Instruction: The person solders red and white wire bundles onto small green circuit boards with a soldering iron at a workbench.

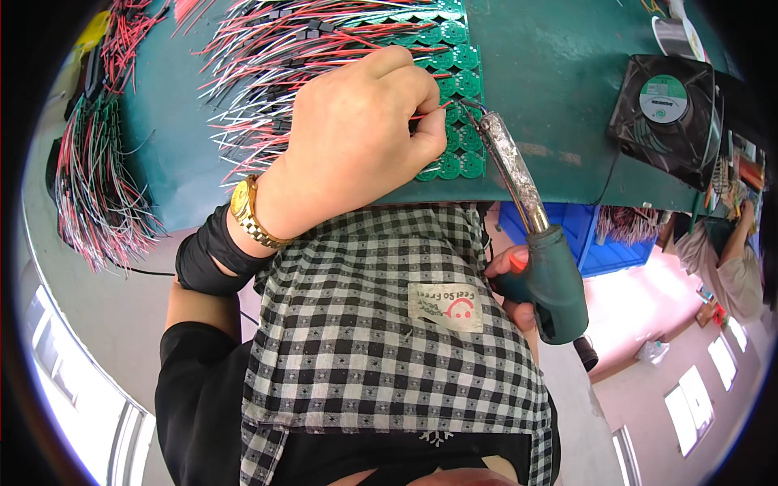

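My left hand (365, 125), with a gold watch on the wrist, is closed in a pinch over a panel of round green circuit boards (466, 58). A red wire (445, 105) sticks out past its fingertips at the boards; the pinch itself is mostly hidden by the hand. My right hand (507, 263) grips a soldering gun (555, 283) by its dark green handle, partly hidden behind it. The gun's metal barrel (515, 166) points up and left, its thin tip near the red wire and the panel's right columns. Many red and white wires (251, 73) spread leftward from the boards.
A black fan (666, 117) stands at the right of the green table (551, 73), below a spool of solder wire (677, 39). Wire bundles (101, 186) hang over the left edge. A blue crate (616, 257) sits below the table; another person (721, 259) is at far right.
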### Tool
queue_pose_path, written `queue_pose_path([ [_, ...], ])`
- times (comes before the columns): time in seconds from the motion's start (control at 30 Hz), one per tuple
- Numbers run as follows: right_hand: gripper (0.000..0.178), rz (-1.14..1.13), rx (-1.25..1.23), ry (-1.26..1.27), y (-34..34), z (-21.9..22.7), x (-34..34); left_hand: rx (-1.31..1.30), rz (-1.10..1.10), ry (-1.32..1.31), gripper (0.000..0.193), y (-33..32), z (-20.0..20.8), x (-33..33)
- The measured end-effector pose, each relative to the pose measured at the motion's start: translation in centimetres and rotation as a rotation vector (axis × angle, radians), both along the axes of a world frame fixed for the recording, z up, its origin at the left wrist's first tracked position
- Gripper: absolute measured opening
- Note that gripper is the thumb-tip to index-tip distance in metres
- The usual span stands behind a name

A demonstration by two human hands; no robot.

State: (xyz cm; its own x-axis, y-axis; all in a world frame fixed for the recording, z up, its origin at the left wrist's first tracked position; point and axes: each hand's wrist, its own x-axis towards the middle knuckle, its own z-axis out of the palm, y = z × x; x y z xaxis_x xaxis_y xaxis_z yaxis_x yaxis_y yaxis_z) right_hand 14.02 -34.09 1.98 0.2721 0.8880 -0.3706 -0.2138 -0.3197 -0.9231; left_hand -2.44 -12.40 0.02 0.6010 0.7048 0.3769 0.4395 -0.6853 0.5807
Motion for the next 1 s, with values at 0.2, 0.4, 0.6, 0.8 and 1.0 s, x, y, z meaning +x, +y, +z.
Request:
queue_pose_path([
  [0.2, 0.065, 0.084, 0.049, -0.025, -1.4, -1.5, 1.0, 0.027, 0.025, -0.013, 0.013, -0.1, -0.1, 0.2],
  [0.4, 0.062, 0.081, -0.014, -0.083, -0.6, -0.7, 0.6, 0.099, 0.014, 0.057, 0.016, -0.1, -0.2, 0.2],
  [0.6, 0.063, 0.093, -0.071, -0.126, -0.4, -0.5, 0.7, 0.029, 0.020, 0.035, 0.016, 0.0, -0.3, 0.1],
  [0.8, 0.059, 0.149, 0.142, -0.108, -1.8, -1.1, 1.8, 0.012, -0.003, 0.007, 0.016, -0.1, -0.2, 0.2],
  [1.0, 0.015, -0.160, -0.333, 0.035, 1.1, 1.2, -0.5, 0.023, 0.038, 0.024, 0.016, -0.1, -0.2, -0.4],
])
